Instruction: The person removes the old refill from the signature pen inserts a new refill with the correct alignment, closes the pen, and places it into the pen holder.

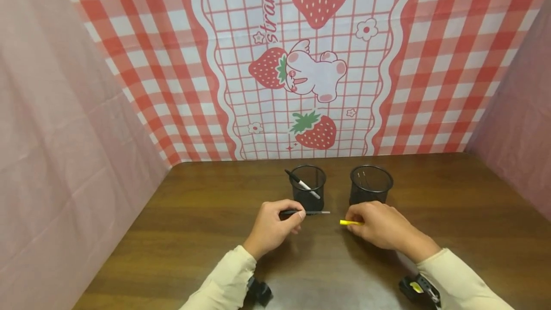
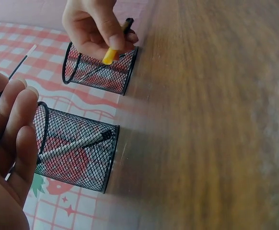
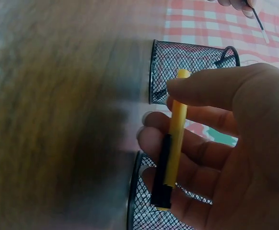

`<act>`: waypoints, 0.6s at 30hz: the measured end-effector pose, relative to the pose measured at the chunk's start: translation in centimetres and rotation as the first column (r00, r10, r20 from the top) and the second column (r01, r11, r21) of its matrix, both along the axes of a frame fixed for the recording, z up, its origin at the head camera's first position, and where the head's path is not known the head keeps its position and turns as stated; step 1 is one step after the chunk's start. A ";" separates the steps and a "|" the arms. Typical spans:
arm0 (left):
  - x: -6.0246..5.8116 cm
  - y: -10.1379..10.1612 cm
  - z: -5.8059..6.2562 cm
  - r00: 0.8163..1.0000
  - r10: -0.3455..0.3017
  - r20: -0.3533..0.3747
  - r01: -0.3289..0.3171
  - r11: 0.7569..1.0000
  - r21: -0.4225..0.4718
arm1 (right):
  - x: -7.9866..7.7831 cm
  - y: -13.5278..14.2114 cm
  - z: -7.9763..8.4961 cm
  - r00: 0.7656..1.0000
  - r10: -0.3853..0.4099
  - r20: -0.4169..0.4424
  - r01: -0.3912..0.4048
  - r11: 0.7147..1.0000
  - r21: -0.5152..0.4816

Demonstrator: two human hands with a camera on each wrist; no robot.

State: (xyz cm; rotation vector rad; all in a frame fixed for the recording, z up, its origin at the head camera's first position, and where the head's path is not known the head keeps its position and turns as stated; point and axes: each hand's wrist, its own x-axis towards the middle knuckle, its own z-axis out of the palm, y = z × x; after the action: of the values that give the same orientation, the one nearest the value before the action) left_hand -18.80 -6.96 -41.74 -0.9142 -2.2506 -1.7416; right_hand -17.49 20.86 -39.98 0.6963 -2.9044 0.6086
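My left hand point(image 1: 275, 226) pinches a slim black stick with a pale tip point(image 1: 319, 212), held level with the tip pointing right. Its other end is hidden by the fingers. My right hand point(image 1: 383, 224) holds a short yellow pen-like stick with a black clip point(image 3: 177, 129) between thumb and fingers, its plain yellow end pointing left. Behind the left hand stands a black mesh pen cup point(image 1: 309, 200) with a black-and-white pen point(image 1: 303, 185) leaning in it. A second mesh cup point(image 1: 370, 195) is just behind the right hand, with thin sticks inside.
Both cups stand on the brown wooden table point(image 1: 193, 233), a gap between them. A red-and-white strawberry cloth point(image 1: 172, 85) hangs along the back edge. Pink curtains point(image 1: 86, 157) close off the sides. Dark camera mounts point(image 1: 259, 292) sit at the wrists.
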 end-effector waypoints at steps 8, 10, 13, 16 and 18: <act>0.1 0.1 0.1 1.000 0.008 0.012 -0.008 1.000 0.002 | 0.0 0.3 -0.1 0.999 0.015 0.033 -0.016 1.000 0.026; 0.2 0.1 0.2 1.000 0.008 0.013 -0.008 1.000 0.001 | 0.0 0.3 -0.1 0.999 0.013 0.033 -0.014 0.999 0.036; 0.2 0.1 0.3 1.000 0.006 0.007 -0.006 1.000 0.008 | 0.0 0.3 0.0 1.000 0.021 0.012 -0.021 0.999 0.043; 0.2 0.1 0.3 1.000 0.002 0.004 -0.002 1.000 0.004 | -0.1 0.3 0.0 1.000 0.024 0.014 -0.025 0.998 0.055; 0.1 0.1 0.3 1.000 -0.005 0.005 0.005 1.000 0.006 | -0.1 0.3 0.1 0.999 0.030 0.017 -0.031 0.997 0.068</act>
State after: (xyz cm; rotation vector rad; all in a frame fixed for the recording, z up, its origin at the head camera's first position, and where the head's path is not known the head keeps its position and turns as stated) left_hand -18.67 -6.86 -41.42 -0.9155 -2.2467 -1.7542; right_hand -17.56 21.16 -39.88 0.7484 -2.9466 0.5225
